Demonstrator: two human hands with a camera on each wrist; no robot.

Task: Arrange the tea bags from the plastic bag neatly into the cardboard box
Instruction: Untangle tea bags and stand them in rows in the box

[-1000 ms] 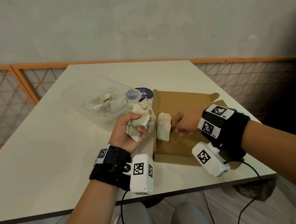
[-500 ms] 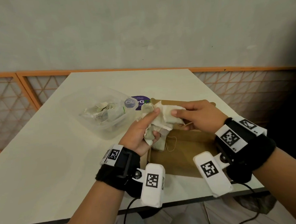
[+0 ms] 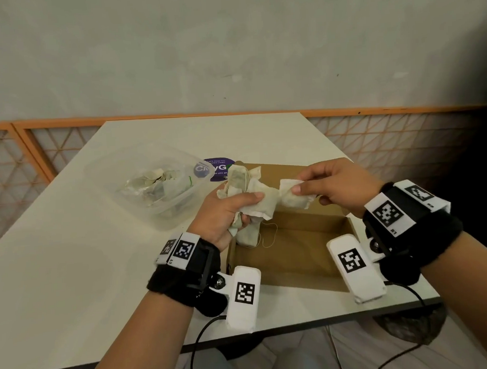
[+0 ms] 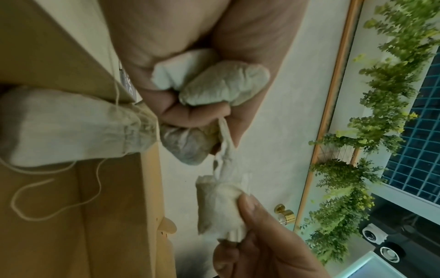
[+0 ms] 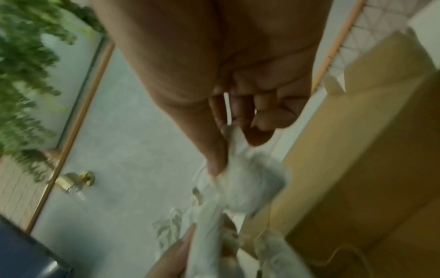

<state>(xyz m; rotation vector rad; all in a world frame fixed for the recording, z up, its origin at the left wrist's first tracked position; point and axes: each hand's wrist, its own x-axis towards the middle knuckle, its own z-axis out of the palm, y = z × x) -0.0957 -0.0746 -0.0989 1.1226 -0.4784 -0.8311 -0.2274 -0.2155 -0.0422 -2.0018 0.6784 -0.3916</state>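
Observation:
My left hand (image 3: pixel 232 210) grips a crumpled bunch of tea bags (image 3: pixel 245 184) above the left wall of the open cardboard box (image 3: pixel 294 255). My right hand (image 3: pixel 321 186) pinches one tea bag (image 3: pixel 293 195) between thumb and fingers, still joined to the bunch. In the left wrist view the bunch (image 4: pixel 221 84) bulges from my fist and the pinched bag (image 4: pixel 221 203) hangs from it by a twisted strip. One tea bag (image 3: pixel 247 235) with a loose string lies inside the box at its left wall. The clear plastic bag (image 3: pixel 157 186) with more tea bags lies to the left.
The white table (image 3: pixel 71 264) ends just in front of the box. A round purple sticker (image 3: pixel 219 168) lies behind the box. The box's flap (image 3: pixel 278 174) stands open at the back. An orange lattice railing (image 3: pixel 403 136) runs behind the table.
My right hand left the box, rose to the bunch in my left hand and pinched one tea bag, which it now draws out to the right. Both hands have lifted.

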